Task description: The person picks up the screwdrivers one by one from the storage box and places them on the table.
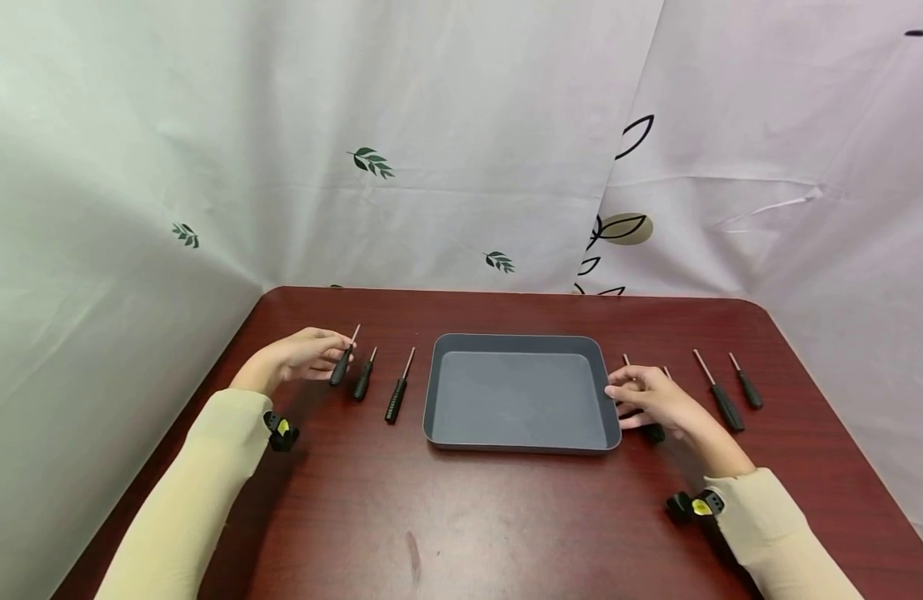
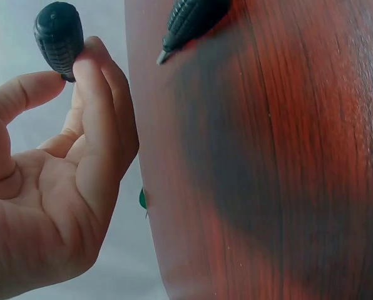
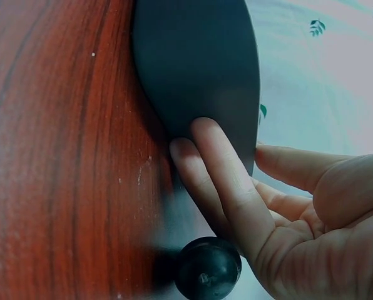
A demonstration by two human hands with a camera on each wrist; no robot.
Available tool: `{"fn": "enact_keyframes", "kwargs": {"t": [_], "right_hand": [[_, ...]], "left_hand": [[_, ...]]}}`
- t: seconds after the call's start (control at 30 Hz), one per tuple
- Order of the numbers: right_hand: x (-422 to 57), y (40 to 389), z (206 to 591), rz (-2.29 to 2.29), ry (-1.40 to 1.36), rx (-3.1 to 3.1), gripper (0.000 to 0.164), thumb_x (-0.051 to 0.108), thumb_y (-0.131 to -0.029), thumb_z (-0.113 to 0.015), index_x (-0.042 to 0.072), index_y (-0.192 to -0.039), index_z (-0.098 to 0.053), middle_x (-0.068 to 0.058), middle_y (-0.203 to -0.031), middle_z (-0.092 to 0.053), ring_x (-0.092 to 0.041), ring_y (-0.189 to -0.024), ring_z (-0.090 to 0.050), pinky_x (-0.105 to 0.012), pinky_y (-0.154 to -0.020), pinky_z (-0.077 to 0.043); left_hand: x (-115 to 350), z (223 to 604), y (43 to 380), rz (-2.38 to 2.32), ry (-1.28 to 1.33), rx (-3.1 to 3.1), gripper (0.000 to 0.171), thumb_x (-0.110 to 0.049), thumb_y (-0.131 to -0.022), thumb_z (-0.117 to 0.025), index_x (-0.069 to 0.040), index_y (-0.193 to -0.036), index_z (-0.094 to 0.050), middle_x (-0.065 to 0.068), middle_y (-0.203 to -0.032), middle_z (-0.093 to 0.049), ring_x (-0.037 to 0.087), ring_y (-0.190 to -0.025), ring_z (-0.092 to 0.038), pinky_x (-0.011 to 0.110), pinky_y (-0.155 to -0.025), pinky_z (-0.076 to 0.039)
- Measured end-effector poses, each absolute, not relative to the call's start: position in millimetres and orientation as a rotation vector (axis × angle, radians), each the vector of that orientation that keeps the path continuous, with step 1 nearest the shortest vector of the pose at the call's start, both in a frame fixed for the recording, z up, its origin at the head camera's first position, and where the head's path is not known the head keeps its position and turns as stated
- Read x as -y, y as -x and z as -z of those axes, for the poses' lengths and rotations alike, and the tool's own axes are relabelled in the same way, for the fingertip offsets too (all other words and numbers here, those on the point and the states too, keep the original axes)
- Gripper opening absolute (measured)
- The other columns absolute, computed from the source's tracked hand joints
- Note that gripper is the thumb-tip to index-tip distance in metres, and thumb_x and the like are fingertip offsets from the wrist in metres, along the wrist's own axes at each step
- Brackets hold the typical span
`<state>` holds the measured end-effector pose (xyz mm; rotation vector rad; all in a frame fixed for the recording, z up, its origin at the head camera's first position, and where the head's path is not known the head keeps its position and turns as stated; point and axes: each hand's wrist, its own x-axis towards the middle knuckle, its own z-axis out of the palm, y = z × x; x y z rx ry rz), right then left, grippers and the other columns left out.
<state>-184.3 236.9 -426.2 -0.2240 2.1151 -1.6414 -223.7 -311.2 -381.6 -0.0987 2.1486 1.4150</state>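
My left hand [image 1: 306, 353] pinches a black-handled screwdriver [image 1: 341, 367] between thumb and fingertips, its shaft pointing up and away. In the left wrist view the handle [image 2: 57, 34] sticks out above the fingers. To its right lie a short screwdriver [image 1: 364, 379] and a longer one [image 1: 396, 400]. My right hand [image 1: 660, 402] holds the right side of a dark grey rectangular tray [image 1: 517, 400], thumb at the rim and two fingers [image 3: 221, 165] flat along the outer wall. Beneath that hand lie two screwdrivers, partly hidden; one black handle [image 1: 654, 433] shows.
Farther right on the reddish-brown table [image 1: 461, 517] lie a long screwdriver [image 1: 724, 404] and a shorter one [image 1: 748, 387]. A white curtain [image 1: 446, 150] with leaf prints hangs behind the table and along both sides.
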Motion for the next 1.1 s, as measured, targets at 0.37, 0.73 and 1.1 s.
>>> {"fn": "enact_keyframes", "kwargs": {"t": [0.37, 0.73, 1.1], "right_hand": [[-237.0, 183.8, 426.7, 1.634, 0.222, -2.124, 0.043, 0.005, -0.102, -0.057, -0.023, -0.13, -0.04, -0.018, -0.101, -0.068, -0.025, -0.081, -0.071, -0.042, -0.069, -0.063], [-236.8, 183.8, 427.7, 1.643, 0.22, -2.118, 0.042, 0.003, -0.101, -0.055, -0.024, -0.13, -0.04, -0.017, -0.098, -0.068, -0.023, -0.079, -0.07, -0.042, -0.07, -0.063], [-236.7, 183.2, 427.6, 1.649, 0.22, -2.115, 0.042, 0.003, -0.101, -0.056, -0.024, -0.13, -0.04, -0.017, -0.099, -0.068, -0.024, -0.079, -0.071, -0.041, -0.069, -0.063]], "left_hand": [[319.2, 386.0, 224.4, -1.364, 0.1, -2.17, 0.041, -0.016, -0.108, -0.039, 0.011, -0.14, -0.043, 0.012, -0.113, -0.063, 0.012, -0.086, -0.066, 0.03, -0.075, -0.059], [326.0, 389.7, 221.6, -1.339, 0.144, -2.214, 0.037, -0.012, -0.108, -0.039, 0.011, -0.137, -0.045, 0.009, -0.107, -0.064, 0.011, -0.086, -0.066, 0.032, -0.078, -0.059], [328.3, 391.8, 221.6, -1.309, 0.165, -2.249, 0.035, -0.011, -0.108, -0.039, 0.012, -0.134, -0.047, 0.01, -0.107, -0.059, 0.013, -0.088, -0.065, 0.035, -0.08, -0.059]]}}
